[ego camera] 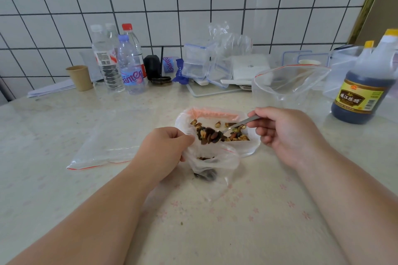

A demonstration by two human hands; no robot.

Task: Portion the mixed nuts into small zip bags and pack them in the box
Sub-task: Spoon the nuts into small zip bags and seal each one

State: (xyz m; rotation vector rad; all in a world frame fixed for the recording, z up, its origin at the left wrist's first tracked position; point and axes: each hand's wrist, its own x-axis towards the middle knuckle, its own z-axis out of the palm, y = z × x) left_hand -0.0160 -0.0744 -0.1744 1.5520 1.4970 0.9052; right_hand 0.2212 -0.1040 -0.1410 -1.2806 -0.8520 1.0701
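My left hand [164, 148] grips the rim of a small clear zip bag [215, 163] with a red seal and holds its mouth open; a few dark nuts lie at its bottom. My right hand [286, 133] holds a metal spoon [239, 124] heaped with mixed nuts [210, 135], tipped right over that bag's mouth. Behind it a bigger clear bag [249, 146] lies open on the table with more mixed nuts [237, 135] inside. An empty zip bag [107, 146] lies flat to the left. Another open bag [288, 84] stands at the back right.
Several water bottles [120, 60] and a paper cup [80, 77] stand at the back left. Stacked clear lidded boxes [197, 64] and a white box [251, 68] sit against the tiled wall. A dark vinegar bottle [366, 86] stands at the right. A clear container [344, 66] is behind it.
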